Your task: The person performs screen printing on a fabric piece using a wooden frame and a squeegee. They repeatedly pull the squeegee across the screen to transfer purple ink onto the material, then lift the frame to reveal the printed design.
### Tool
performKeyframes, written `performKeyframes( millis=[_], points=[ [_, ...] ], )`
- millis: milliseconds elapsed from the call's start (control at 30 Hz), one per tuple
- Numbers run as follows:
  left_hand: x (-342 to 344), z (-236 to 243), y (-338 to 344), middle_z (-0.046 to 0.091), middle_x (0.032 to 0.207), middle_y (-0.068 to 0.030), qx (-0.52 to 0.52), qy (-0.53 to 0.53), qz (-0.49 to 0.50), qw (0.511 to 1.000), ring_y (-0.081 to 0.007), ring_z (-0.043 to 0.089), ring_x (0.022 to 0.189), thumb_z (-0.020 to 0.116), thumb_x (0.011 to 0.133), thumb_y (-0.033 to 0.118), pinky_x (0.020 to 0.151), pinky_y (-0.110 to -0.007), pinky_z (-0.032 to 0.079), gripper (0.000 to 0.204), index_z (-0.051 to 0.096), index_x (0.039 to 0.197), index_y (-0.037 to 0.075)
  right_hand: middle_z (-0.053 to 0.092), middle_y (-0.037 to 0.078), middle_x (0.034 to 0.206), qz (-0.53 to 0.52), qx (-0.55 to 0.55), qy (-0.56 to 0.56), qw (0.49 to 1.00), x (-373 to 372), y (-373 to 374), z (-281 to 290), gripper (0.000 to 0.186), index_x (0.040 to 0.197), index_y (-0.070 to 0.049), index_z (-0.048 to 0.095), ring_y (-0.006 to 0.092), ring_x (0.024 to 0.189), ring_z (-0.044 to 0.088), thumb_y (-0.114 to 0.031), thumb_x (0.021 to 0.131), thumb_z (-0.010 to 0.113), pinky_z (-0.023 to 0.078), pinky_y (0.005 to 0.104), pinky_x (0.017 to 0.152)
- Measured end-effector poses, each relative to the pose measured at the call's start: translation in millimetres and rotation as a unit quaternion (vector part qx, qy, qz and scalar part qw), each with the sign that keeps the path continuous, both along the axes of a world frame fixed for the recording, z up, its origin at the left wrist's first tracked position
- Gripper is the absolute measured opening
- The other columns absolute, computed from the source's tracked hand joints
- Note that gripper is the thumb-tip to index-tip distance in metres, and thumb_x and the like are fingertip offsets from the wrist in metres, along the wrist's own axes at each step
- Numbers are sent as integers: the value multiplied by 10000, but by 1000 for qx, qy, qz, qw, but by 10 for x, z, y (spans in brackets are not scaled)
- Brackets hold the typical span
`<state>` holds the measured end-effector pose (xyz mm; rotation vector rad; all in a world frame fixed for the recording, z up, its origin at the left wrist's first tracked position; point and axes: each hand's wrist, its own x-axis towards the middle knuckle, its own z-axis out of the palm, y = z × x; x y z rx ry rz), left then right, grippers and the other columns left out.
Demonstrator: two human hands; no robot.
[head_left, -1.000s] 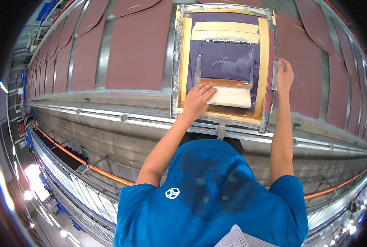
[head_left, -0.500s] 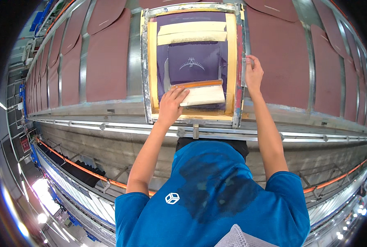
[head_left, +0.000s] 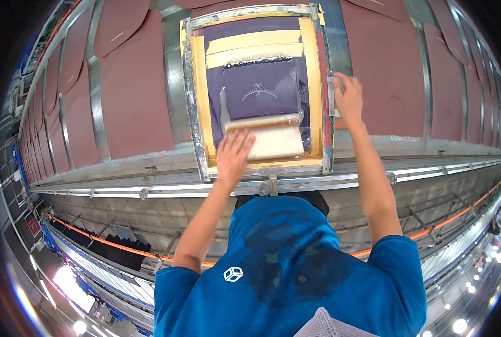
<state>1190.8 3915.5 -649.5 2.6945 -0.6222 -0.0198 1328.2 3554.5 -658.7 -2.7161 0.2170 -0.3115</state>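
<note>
A screen-printing frame [head_left: 188, 106] with yellow-taped inner edges lies over the reddish-brown panels in front of me. Its dark purple mesh [head_left: 256, 76] bears a pale fan-shaped design. Across the near part of the mesh rests a squeegee [head_left: 276, 140] with a pale wide handle, slightly blurred. My left hand [head_left: 233, 151] is closed over the squeegee's left end, fingers on top and thumb hidden. At the frame's right side, my right hand [head_left: 349, 98] grips a small clear-looking side tab [head_left: 333, 95] between thumb and fingers.
Reddish-brown flat panels [head_left: 132, 95] lie in a row on both sides, with metal strips between. A faint mark shows on the panel [head_left: 385, 78] right of the frame. A metal rail [head_left: 205, 185] runs along the table's near edge; an orange pipe [head_left: 110, 241] lies lower down.
The squeegee sits slightly nearer me, and my left hand has moved with it. A glossy dark ridge now shows below the far tape. A faint mark now shows on the right panel.
</note>
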Motion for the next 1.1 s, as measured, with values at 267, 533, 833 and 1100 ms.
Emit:
performKeyframes(
  millis=[267,533,833,1100],
  points=[
    [2062,-149,104,702,1202,-48,-59,114,59,990,-290,667,1061,674,780,2,899,-370,549,466,718,1193,215,643,110,1187,316,-23,172,933,810,1096,287,514,1180,-51,690,308,1133,592,-363,783,789,493,423,962],
    [1424,-660,81,714,1182,-28,-67,-4,40,997,-260,665,1085,648,684,-106,959,-358,524,520,740,1124,154,645,146,1139,264,44,57,962,25,1195,-549,504,1147,-23,673,334,1121,587,30,652,748,470,428,996],
    [2046,-353,40,729,1084,-96,-88,51,78,992,-309,688,978,707,735,18,838,-403,555,413,748,1111,185,655,124,1177,253,68,34,965,632,1126,-285,452,1148,-41,687,327,1133,594,3,701,737,495,410,983],
    [910,45,-304,711,1192,-44,-91,13,44,995,-266,657,1110,642,685,-105,962,-365,520,496,737,1110,133,639,145,1188,237,82,48,967,-546,805,104,508,1171,-40,670,338,1147,583,33,671,728,483,418,1004]
  ],
)
